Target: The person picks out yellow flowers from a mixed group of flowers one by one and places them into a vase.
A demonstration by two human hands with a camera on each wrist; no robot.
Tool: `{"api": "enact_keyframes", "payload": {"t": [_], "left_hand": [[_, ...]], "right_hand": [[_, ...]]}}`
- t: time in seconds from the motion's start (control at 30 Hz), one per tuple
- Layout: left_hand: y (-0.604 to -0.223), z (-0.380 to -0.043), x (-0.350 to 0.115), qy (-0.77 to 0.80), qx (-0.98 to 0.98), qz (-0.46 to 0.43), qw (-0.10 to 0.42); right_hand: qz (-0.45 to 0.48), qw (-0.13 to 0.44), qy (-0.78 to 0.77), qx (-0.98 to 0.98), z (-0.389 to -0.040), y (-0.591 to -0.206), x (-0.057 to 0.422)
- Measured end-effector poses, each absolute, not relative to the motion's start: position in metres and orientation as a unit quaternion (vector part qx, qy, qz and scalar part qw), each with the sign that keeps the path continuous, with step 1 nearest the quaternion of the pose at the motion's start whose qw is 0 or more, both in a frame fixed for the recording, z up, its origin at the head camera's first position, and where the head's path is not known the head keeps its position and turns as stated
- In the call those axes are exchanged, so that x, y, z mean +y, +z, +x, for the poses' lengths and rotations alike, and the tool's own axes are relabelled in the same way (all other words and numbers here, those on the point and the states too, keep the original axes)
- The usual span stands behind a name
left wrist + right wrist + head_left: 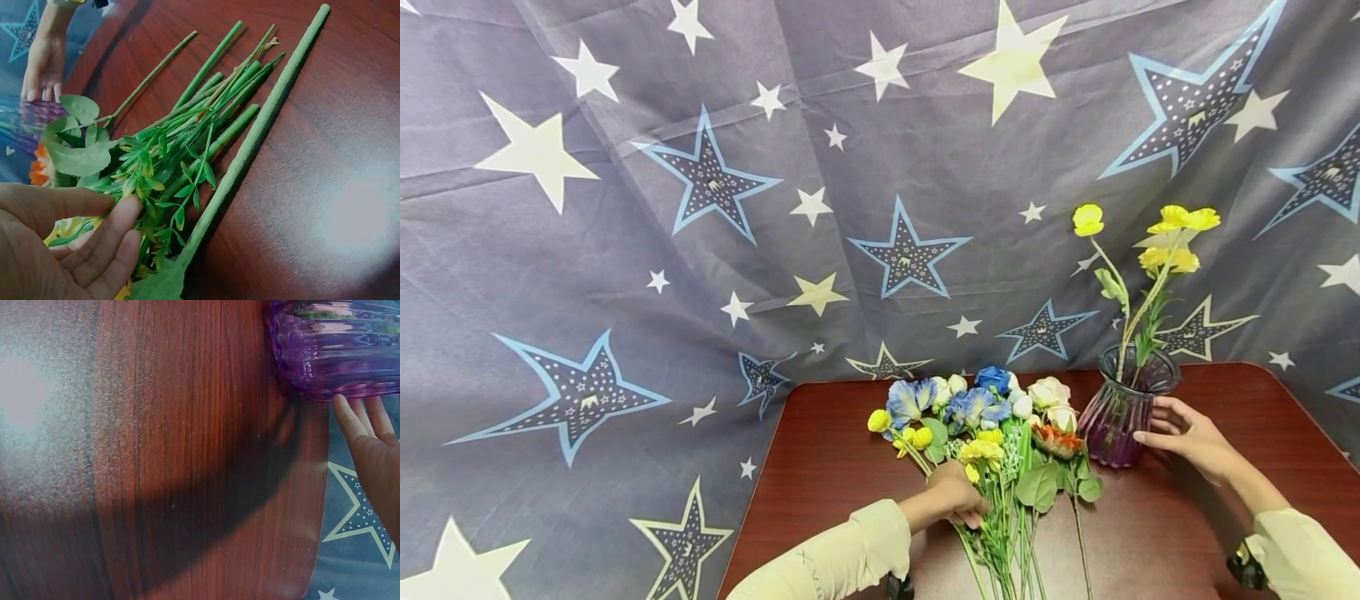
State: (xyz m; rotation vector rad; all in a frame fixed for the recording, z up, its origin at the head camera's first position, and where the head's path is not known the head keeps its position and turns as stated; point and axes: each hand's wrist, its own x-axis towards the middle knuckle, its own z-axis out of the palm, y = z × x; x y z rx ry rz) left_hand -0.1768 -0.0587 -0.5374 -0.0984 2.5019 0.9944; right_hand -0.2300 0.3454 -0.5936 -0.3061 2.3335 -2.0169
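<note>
My left hand [953, 493] is over the bunch of artificial flowers, its thumb and fingertips pinching in among the green stems [219, 112] below the yellow flowers [981, 452]. Small yellow-tipped leaves [147, 165] lie right at those fingertips. Straight fingers of my right hand [1198, 442] touch the side of a ribbed purple glass vase [1116, 425], with the thumb towards the front. The vase stands upright and holds tall stems with yellow flowers [1172, 242] and a leafy green sprig. In the right wrist view the vase [337, 356] shows only its lower part.
Blue flowers [977, 408], white roses [1048, 392] and an orange flower [1057, 442] lie at the far end of the bunch. The stems point towards the front of the dark red wooden table [835, 442]. Behind it hangs a grey cloth [820, 75] with stars.
</note>
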Motion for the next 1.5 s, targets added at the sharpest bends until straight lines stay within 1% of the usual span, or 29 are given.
{"api": "enact_keyframes", "payload": {"t": [0.17, 0.53, 0.83, 1.1, 1.13, 1.2, 1.33, 1.4, 1.43, 1.5], "left_hand": [[-0.537, -0.185, -0.058, 0.352, 0.915, -0.035, 0.194], [-0.534, -0.208, -0.058, 0.352, 0.916, -0.059, 0.183], [-0.543, -0.201, -0.06, 0.347, 0.917, -0.034, 0.196], [-0.534, -0.193, -0.058, 0.242, 0.955, 0.023, 0.168], [-0.531, -0.192, -0.057, 0.232, 0.957, 0.03, 0.172], [-0.526, -0.188, -0.056, 0.227, 0.953, 0.037, 0.199], [-0.517, -0.18, -0.051, 0.263, 0.92, 0.028, 0.291], [-0.517, -0.175, -0.048, 0.285, 0.902, 0.016, 0.323], [-0.517, -0.173, -0.046, 0.295, 0.894, 0.01, 0.337], [-0.518, -0.17, -0.041, 0.295, 0.893, 0.005, 0.341]], "right_hand": [[-0.098, 0.025, -0.655, 0.749, -0.231, -0.593, 0.346], [-0.094, 0.036, -0.663, 0.742, -0.231, -0.592, 0.346], [-0.09, 0.039, -0.667, 0.739, -0.231, -0.592, 0.344], [-0.091, 0.035, -0.666, 0.74, -0.23, -0.592, 0.345], [-0.091, 0.035, -0.666, 0.74, -0.23, -0.592, 0.345], [-0.092, 0.036, -0.669, 0.737, -0.231, -0.592, 0.345], [-0.094, 0.04, -0.676, 0.73, -0.231, -0.592, 0.346], [-0.096, 0.04, -0.677, 0.729, -0.23, -0.592, 0.346], [-0.097, 0.039, -0.675, 0.73, -0.23, -0.592, 0.346], [-0.099, 0.033, -0.672, 0.734, -0.23, -0.593, 0.346]]}}
